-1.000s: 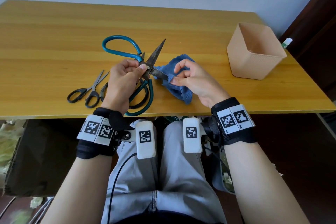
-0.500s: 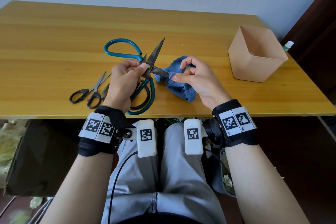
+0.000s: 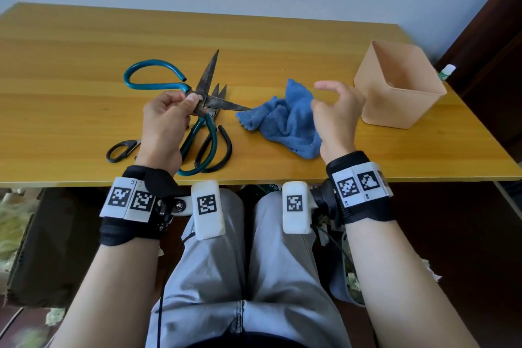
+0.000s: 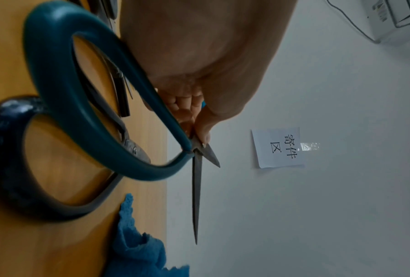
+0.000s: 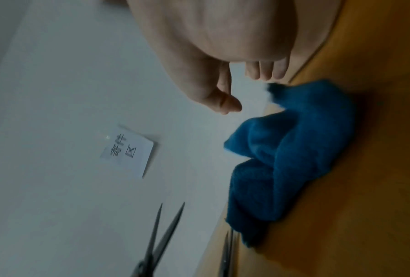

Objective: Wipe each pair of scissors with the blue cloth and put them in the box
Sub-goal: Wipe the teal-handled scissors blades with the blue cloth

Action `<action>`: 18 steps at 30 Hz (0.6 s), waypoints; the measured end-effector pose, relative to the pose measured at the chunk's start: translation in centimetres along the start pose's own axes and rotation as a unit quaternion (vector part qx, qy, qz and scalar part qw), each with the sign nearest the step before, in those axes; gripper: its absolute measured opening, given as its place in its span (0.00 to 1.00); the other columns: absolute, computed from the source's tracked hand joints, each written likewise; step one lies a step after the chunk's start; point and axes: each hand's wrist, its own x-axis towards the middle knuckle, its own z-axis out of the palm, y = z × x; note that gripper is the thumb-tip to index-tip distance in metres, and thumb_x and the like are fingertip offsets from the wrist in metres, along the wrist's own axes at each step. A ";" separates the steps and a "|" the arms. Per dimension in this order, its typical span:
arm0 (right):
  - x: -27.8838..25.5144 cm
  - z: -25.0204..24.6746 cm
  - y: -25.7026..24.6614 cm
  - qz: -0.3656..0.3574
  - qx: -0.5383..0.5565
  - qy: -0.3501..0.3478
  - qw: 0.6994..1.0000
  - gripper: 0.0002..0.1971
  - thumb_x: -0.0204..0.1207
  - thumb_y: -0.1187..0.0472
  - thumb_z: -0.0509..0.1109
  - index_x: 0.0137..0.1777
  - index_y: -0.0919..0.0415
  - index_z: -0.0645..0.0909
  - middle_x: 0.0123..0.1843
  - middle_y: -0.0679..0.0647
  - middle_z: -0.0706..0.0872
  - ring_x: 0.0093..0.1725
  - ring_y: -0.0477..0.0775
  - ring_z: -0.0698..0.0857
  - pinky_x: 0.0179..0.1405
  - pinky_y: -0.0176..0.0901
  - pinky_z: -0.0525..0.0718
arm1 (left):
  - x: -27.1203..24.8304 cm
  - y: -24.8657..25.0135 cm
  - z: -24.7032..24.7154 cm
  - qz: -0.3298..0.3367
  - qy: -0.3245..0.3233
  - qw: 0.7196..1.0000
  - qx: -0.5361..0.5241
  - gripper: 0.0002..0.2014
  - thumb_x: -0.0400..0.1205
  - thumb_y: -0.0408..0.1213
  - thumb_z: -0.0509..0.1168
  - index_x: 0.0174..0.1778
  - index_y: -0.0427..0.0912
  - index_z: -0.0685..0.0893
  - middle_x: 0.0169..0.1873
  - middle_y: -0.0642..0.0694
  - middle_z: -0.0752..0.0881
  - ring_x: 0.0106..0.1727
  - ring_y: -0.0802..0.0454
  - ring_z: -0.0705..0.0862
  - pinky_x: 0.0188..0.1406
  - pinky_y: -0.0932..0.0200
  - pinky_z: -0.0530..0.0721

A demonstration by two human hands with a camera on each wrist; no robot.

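The left hand (image 3: 166, 118) is pinching the teal scissors (image 3: 209, 85) at the pivot, blades spread. The right hand (image 3: 334, 110) is hovering released, the blue cloth (image 3: 282, 121) lying just beside it on the table (image 3: 70, 65). The box (image 3: 401, 99) beyond it looks empty; 2 black pairs (image 3: 121, 150) are waiting near the left hand.

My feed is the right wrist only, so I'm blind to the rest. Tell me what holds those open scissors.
Observer: The left hand pinches the teal-handled scissors at the pivot, blades spread.
Operator: Report where the box is.
Observer: The box stands on the table, right of the blue cloth; no scissors visible inside.
Operator: Count the pairs lying on the table.
Observer: Two: black-handled scissors beneath the held pair, and small black scissors further left.
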 end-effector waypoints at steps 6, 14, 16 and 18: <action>-1.2 1.5 -1.8 -0.134 -0.139 -0.221 0.956 0.31 0.72 0.81 0.59 0.56 0.44 0.89 0.86 0.58 0.61 0.85 0.58 0.56 0.79 0.61 0.66 | 0.0 0.0 -0.2 0.003 -0.016 1.000 0.022 0.04 0.87 0.35 0.66 0.53 0.38 0.81 0.27 0.56 0.88 0.30 0.66 0.82 0.42 0.66 0.78; -1.0 3.4 -1.9 -0.130 -0.312 -0.260 0.904 0.12 0.70 0.60 0.80 0.52 0.47 0.90 0.85 0.61 0.62 0.85 0.61 0.58 0.77 0.54 0.62 | -0.3 0.2 -0.6 0.006 -0.027 0.999 0.020 0.05 0.85 0.38 0.69 0.52 0.40 0.82 0.32 0.54 0.89 0.35 0.59 0.84 0.46 0.63 0.82; -0.8 3.2 -2.0 -0.133 -0.254 -0.228 0.930 0.08 0.68 0.56 0.83 0.44 0.47 0.89 0.80 0.60 0.70 0.81 0.60 0.65 0.73 0.55 0.68 | -0.3 0.3 -0.6 0.009 -0.038 0.999 0.026 0.06 0.86 0.38 0.68 0.53 0.39 0.82 0.32 0.54 0.89 0.36 0.60 0.86 0.46 0.64 0.83; -0.8 2.8 -2.2 -0.131 -0.172 -0.212 0.953 0.09 0.67 0.55 0.84 0.39 0.46 0.85 0.70 0.57 0.76 0.75 0.57 0.71 0.70 0.53 0.72 | -0.3 0.4 -0.7 0.005 -0.050 0.998 0.029 0.06 0.87 0.38 0.67 0.55 0.39 0.82 0.33 0.54 0.89 0.38 0.58 0.87 0.48 0.62 0.84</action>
